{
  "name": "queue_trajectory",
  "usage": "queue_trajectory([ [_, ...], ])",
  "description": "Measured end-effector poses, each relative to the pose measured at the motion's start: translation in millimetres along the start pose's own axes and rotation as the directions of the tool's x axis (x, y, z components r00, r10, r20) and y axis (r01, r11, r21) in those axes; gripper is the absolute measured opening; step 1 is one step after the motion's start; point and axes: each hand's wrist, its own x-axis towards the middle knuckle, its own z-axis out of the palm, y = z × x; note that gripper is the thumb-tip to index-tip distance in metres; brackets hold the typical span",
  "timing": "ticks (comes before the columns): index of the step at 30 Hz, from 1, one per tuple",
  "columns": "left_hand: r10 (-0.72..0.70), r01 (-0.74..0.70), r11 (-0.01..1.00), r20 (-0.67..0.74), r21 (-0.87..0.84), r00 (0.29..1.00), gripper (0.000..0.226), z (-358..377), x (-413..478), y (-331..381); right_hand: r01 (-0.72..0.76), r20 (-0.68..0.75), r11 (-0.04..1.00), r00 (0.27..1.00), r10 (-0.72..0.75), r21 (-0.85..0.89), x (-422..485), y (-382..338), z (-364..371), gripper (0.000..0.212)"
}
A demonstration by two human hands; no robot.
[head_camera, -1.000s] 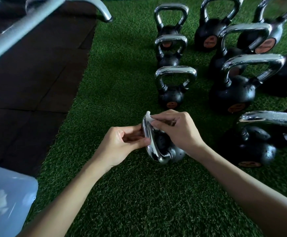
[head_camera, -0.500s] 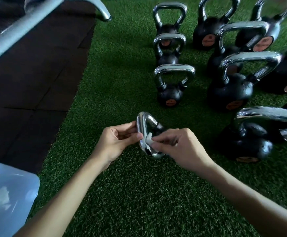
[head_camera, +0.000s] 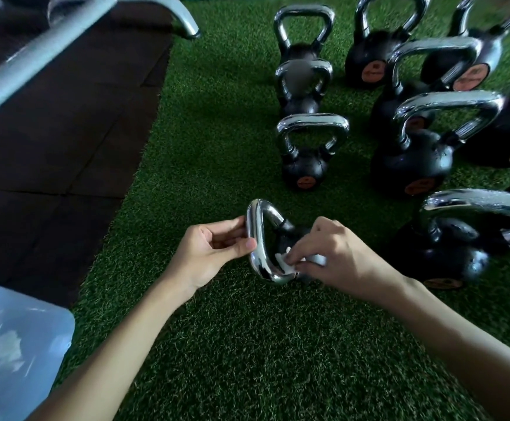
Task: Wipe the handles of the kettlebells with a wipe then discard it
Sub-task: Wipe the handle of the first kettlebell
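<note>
A small black kettlebell lies tipped on the green turf, its chrome handle (head_camera: 256,238) turned toward me. My left hand (head_camera: 214,253) pinches the left side of that handle between thumb and fingers. My right hand (head_camera: 338,259) pinches a white wipe (head_camera: 284,259) and presses it against the lower inner part of the handle. Most of the bell's black body is hidden behind my right hand. Several more chrome-handled kettlebells stand upright beyond, the nearest (head_camera: 308,153) straight ahead.
Larger kettlebells (head_camera: 414,156) crowd the right side, one (head_camera: 448,247) close to my right wrist. A dark rubber floor (head_camera: 50,132) borders the turf on the left, with a grey metal frame (head_camera: 29,53) above it. A translucent plastic bag (head_camera: 10,354) sits at lower left.
My right hand slid the wipe from the handle's top corner down to its lower inner part. The left hand kept its pinch on the handle.
</note>
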Motion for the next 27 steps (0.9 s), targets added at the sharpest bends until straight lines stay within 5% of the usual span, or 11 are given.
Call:
queue_trajectory([
  [8, -0.029, 0.029, 0.998, 0.004, 0.057, 1.0, 0.051, -8, 0, 0, -0.049, 0.225, 0.996, 0.972, 0.064, -0.072, 24, -4, 0, 0.022],
  [15, -0.05, 0.048, 0.993, 0.013, 0.106, 0.999, 0.047, -9, -2, 2, -0.387, 0.34, 0.846, 0.902, 0.266, 0.366, 28, -19, -7, 0.013],
  [18, -0.061, 0.06, 0.992, 0.005, 0.112, 0.998, 0.049, -12, -2, 3, -0.454, 0.384, 0.802, 0.871, 0.308, 0.388, 25, -18, -8, 0.014],
  [24, -0.066, 0.066, 0.987, -0.004, 0.145, 0.998, 0.058, -8, -5, 4, -0.542, 0.373, 0.686, 0.838, 0.398, 0.485, 30, -27, 3, 0.019],
  [27, -0.067, 0.067, 0.981, -0.005, 0.184, 0.998, 0.057, -9, -5, 6, -0.532, 0.233, 0.591, 0.829, 0.508, 0.607, 37, -29, 10, 0.022],
])
